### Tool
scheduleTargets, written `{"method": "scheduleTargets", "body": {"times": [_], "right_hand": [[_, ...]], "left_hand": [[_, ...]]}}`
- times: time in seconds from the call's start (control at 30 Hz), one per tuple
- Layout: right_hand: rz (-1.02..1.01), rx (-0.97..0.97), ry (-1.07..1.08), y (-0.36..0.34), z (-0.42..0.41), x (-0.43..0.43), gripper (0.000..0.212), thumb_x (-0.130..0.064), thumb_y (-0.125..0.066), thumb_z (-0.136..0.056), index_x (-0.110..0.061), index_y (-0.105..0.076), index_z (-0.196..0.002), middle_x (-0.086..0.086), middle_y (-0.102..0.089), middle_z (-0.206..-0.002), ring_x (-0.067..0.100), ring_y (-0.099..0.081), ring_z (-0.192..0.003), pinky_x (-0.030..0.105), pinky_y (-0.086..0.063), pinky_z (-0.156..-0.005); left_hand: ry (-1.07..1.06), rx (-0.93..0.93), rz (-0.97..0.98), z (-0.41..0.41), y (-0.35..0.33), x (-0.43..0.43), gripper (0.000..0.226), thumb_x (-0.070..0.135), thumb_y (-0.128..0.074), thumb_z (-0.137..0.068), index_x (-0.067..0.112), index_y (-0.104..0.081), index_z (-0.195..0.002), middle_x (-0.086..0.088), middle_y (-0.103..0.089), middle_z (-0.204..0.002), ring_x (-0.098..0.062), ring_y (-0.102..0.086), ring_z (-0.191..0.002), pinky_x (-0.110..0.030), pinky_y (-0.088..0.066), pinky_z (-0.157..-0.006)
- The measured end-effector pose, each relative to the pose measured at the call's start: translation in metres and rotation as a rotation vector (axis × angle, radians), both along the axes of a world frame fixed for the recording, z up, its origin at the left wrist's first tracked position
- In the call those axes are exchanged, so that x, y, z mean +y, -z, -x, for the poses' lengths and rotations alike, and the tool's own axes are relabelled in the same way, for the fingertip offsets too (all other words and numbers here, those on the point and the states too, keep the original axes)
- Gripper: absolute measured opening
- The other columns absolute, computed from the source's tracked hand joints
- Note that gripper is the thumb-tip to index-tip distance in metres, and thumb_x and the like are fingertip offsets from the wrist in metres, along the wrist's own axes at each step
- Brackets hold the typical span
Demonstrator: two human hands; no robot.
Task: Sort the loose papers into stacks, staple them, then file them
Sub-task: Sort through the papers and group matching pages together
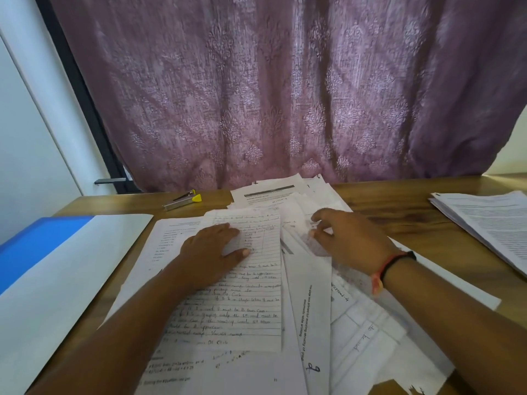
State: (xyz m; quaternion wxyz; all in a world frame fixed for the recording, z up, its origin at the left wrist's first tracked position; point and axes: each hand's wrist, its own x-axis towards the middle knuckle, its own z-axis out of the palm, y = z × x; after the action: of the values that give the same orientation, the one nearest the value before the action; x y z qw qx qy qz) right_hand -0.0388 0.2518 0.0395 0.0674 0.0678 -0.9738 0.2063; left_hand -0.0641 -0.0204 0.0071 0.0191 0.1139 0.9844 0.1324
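Observation:
A loose heap of white papers [310, 309] covers the middle of the wooden table. On top lies a lined handwritten sheet [245, 303]. My left hand [211, 252] rests flat on that sheet, fingers straight. My right hand [350, 238] hovers over the papers to the right, with its fingers curled onto a crumpled sheet [310, 243]; whether it pinches that sheet is unclear. A silver and yellow stapler [182, 201] lies at the back of the table. An open file folder [57, 269], blue and white, lies at the left.
A second stack of printed pages [490, 223] sits at the table's right edge. More printed sheets [271, 192] lie at the back by a purple curtain [271, 89]. Bare wood [399, 206] shows between heap and right stack.

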Motion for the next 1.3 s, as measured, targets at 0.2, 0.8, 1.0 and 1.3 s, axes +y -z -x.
{"method": "scheduleTargets", "body": {"times": [0.2, 0.8, 1.0, 1.3], "right_hand": [[0.063, -0.099, -0.123, 0.007, 0.044, 0.002, 0.048, -0.026, -0.067, -0.094, -0.024, -0.05, -0.138, 0.0, -0.059, -0.136, 0.016, -0.059, -0.117, 0.024, -0.044, -0.098], [0.483, -0.024, -0.031, 0.03, 0.076, -0.007, 0.046, -0.023, -0.081, -0.082, -0.023, -0.058, -0.122, -0.003, -0.063, -0.099, 0.015, -0.061, -0.093, 0.024, -0.047, -0.086], [0.693, 0.029, 0.087, 0.03, 0.081, -0.001, 0.046, -0.018, -0.085, -0.077, -0.027, -0.059, -0.114, -0.004, -0.061, -0.102, 0.023, -0.065, -0.096, 0.043, -0.057, -0.089], [0.646, -0.015, 0.089, 0.028, 0.078, 0.008, 0.014, -0.017, -0.082, -0.081, -0.013, -0.069, -0.083, 0.004, -0.068, -0.081, 0.017, -0.06, -0.069, 0.033, -0.053, -0.068]], "left_hand": [[-0.005, -0.016, 0.01, -0.002, -0.001, 0.0, 0.069, 0.066, -0.038, -0.098, 0.031, -0.03, -0.157, 0.008, -0.02, -0.168, -0.017, -0.017, -0.154, -0.049, -0.016, -0.125], [0.039, 0.044, -0.025, -0.001, 0.0, 0.004, 0.07, 0.063, -0.034, -0.099, 0.028, -0.026, -0.159, 0.007, -0.02, -0.168, -0.015, -0.017, -0.154, -0.043, -0.015, -0.125], [0.066, 0.032, 0.012, -0.002, 0.0, 0.004, 0.077, 0.065, -0.038, -0.096, 0.024, -0.024, -0.159, 0.005, -0.02, -0.168, -0.016, -0.018, -0.154, -0.041, -0.018, -0.125], [0.065, 0.03, 0.001, 0.002, 0.004, -0.002, 0.129, 0.103, -0.004, -0.058, 0.026, -0.025, -0.159, 0.005, -0.021, -0.168, -0.017, -0.02, -0.154, -0.045, -0.021, -0.125]]}}
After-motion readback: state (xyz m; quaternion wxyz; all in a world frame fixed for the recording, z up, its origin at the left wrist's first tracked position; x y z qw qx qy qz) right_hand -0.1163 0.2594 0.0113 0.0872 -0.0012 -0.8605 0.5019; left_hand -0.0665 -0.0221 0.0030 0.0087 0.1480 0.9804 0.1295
